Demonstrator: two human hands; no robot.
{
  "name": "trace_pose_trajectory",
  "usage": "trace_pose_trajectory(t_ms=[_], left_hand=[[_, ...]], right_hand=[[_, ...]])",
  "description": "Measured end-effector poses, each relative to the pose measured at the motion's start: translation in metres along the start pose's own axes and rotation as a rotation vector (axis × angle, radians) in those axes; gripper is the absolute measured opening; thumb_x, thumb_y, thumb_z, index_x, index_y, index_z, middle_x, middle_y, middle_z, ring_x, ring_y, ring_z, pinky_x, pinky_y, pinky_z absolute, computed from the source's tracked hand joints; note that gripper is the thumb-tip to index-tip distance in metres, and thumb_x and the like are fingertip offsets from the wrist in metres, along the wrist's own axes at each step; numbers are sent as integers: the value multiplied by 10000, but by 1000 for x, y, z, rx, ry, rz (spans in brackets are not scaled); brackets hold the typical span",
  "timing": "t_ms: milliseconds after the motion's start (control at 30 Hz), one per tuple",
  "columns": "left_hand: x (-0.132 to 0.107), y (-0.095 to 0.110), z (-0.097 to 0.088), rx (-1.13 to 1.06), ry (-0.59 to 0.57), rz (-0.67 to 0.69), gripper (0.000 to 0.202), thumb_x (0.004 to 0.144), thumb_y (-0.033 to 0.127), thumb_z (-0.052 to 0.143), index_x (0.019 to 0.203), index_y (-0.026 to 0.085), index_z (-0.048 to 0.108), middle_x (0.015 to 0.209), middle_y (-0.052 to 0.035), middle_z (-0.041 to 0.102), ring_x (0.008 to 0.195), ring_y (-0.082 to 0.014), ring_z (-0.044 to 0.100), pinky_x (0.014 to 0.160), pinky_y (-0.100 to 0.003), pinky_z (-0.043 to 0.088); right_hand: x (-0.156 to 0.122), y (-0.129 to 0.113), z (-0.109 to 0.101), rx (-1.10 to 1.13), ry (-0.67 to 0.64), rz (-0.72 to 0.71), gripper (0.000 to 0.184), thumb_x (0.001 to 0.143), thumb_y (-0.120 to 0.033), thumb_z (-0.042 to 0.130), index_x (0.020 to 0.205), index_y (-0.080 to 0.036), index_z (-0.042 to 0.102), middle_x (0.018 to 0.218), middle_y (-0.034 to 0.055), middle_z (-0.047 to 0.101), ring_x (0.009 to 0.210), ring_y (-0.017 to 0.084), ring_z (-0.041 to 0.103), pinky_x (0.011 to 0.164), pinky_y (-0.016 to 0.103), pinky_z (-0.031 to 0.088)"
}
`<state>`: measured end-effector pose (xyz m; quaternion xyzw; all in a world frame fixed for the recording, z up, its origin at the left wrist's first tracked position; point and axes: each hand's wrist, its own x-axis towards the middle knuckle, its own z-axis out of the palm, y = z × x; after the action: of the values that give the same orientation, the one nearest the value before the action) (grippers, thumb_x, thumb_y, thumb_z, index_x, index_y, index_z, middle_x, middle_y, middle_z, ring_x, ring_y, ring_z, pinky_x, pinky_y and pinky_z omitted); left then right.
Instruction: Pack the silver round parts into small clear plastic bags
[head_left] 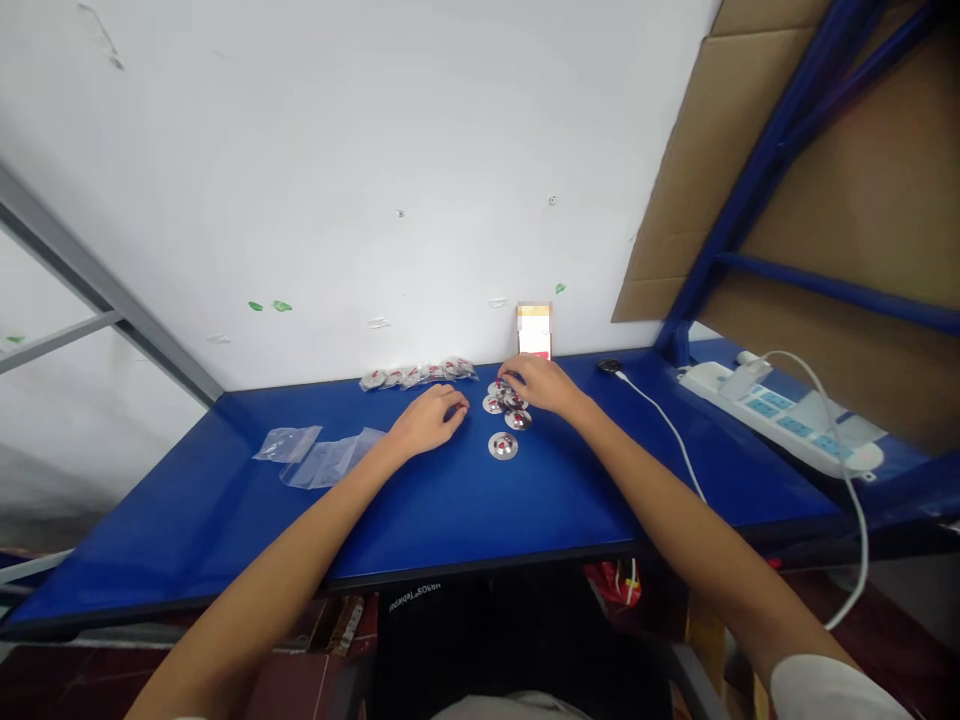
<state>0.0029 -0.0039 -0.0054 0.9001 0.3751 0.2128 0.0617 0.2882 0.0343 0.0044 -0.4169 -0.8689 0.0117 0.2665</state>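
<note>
My right hand (538, 383) reaches over a small pile of round shiny metal discs (493, 404) with red centres. Its thumb and fingers pinch together at the pile's top, seemingly on the red middle of one disc. A single disc (503, 446) lies apart, nearer to me. Left of the pile, my left hand (431, 417) hovers at or rests on the blue table, fingers loosely curled with a gap to the thumb and nothing visible in them. Behind it, a row of similar discs in clear plastic bags (420, 375) lies along the wall.
Flat clear plastic bags (319, 460) lie left of my left forearm. A lit phone (535, 330) leans on the wall behind the pile. At right are a black round charger (608, 366), its white cable (671, 425) and a white power strip (780, 415). The blue table (465, 520) has a dark front edge.
</note>
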Motion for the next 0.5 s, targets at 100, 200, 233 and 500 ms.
trace_pose_trajectory(t_ms=[100, 200, 233, 500], left_hand=[[5, 21, -4, 29, -13, 80, 305, 1080, 336, 472, 1151, 228, 748, 1124, -91, 722, 1083, -274, 642, 1022, -442, 523], [3, 29, -27, 154, 12, -7, 374, 1094, 382, 436, 1242, 199, 727, 1233, -138, 700, 1179, -309, 620, 1105, -487, 490], [-4, 26, -38, 220, 28, -102, 417, 1092, 420, 433, 1303, 185, 704, 1296, -164, 681, 1230, -336, 603, 1126, -517, 477], [-137, -23, -72, 395, -104, -1101, 1045, 970, 853, 278, 1692, 100, 345, 1756, -307, 233, 1581, -628, 184, 1158, -832, 265]], right_hand=[[-1, -5, 13, -27, -36, -10, 198, 1027, -121, 601, 1050, -201, 781, 1080, 86, 788, 1056, 249, 695, 893, 327, 495], [-2, -13, 18, -41, -26, -38, 196, 1034, -130, 597, 1060, -194, 780, 1061, 88, 778, 1066, 256, 685, 898, 337, 495], [-1, -15, 17, -39, -15, -44, 199, 1036, -133, 592, 1064, -192, 780, 1060, 89, 776, 1069, 257, 682, 894, 340, 495], [2, -22, 10, -21, 70, -11, 227, 1051, -161, 562, 1064, -181, 788, 1036, 106, 781, 1033, 277, 669, 815, 359, 490]])
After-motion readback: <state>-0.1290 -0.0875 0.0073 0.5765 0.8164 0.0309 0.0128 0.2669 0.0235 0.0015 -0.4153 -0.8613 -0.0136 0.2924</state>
